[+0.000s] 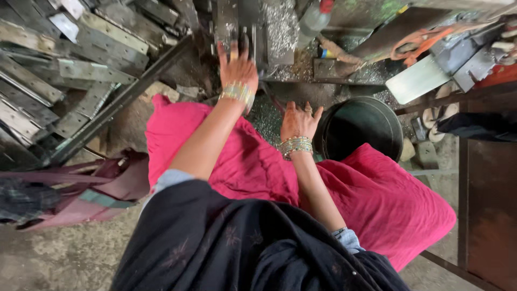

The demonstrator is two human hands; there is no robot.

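While you sit over the pink cloth (pixel 253 161), your left hand (pixel 237 67) reaches w/ fingers spread onto the metal machine (pixel 237 21); right hand (pixel 299 121) rests open, fingers apart, beside the black bucket (pixel 361 126).

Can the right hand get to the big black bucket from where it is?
Probably yes. The right hand hovers just left of the black bucket, fingers spread, and nothing seems to lie between them. The bucket's open top faces up, so the way looks free.
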